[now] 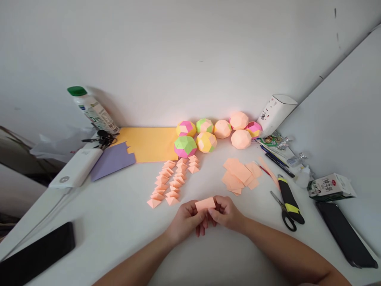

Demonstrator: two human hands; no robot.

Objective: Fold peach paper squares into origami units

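Pinching a small peach paper piece (205,204), I hold it between my 2 hands, just above the near part of the desk (119,210). My left grip (186,220) has its thumb pressed along the lower edge and its fingers at the left end; my right grip (228,214) pinches the right end, thumb in front (whether the piece is folded, I cannot tell).

Just beyond, to the left, stand 3 rows of folded peach units (176,182), nested point over point. To the right lies a loose pile of flat peach papers (239,174). Farther back, 8 faceted paper shapes (206,142) in peach, yellow, green and pink cluster near the wall.

Left of them a yellow sheet (151,145) lies flat, a purple sheet (113,162) overlapping its corner. Well to my right, the scissors (282,205) rest against a black and yellow cutter (287,196). Outermost lie 2 black phones (345,234), 1 on each side.
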